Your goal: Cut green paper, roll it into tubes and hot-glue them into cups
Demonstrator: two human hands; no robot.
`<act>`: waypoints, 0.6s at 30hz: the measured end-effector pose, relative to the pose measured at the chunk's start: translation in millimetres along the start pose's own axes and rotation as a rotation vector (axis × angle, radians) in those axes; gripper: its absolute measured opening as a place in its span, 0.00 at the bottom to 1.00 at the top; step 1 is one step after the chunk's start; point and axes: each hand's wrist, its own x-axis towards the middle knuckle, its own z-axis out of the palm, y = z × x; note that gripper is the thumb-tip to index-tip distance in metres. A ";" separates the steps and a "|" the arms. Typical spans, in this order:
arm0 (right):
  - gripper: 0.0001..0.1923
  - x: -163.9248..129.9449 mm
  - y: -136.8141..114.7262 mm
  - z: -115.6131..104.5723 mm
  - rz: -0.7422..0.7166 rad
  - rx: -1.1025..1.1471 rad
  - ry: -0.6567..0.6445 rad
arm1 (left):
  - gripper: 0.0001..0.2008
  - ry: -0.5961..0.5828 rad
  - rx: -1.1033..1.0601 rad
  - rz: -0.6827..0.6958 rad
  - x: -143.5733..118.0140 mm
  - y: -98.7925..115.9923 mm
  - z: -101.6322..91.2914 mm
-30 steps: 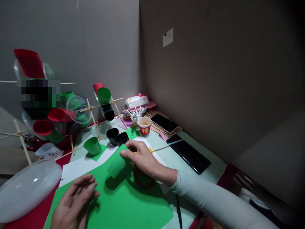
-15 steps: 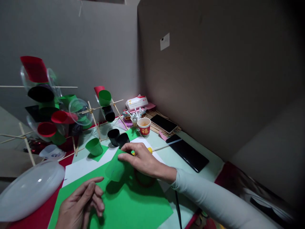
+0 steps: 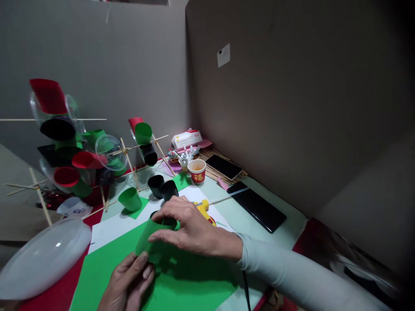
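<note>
My left hand [image 3: 129, 276] pinches the lower end of the green tube [image 3: 144, 239] between thumb and fingers. My right hand [image 3: 191, 226] arches at its upper end, with thumb and fingers spread apart; whether this grip presses it, I cannot tell. The tube is tilted above the green sheet [image 3: 181, 289]. From it, the glue gun [image 3: 204, 206] is at two o'clock, the black tubes [image 3: 155, 186] at one.
</note>
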 end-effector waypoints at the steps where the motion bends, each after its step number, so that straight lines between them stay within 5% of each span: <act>1: 0.11 -0.1 -0.1 -1.0 -0.007 0.002 0.020 | 0.19 0.026 -0.020 -0.006 -0.4 1.5 0.0; 7: 0.10 -1.6 -2.9 -7.7 0.075 0.109 0.069 | 0.08 0.138 -0.067 -0.046 -6.4 10.3 -2.1; 13: 0.10 -0.1 -7.0 -8.4 0.223 0.329 0.093 | 0.21 0.091 -0.026 -0.075 -7.1 10.2 -4.1; 18: 0.08 6.2 1.5 -13.0 0.510 0.565 0.190 | 0.28 0.111 0.004 0.003 6.8 17.9 -11.1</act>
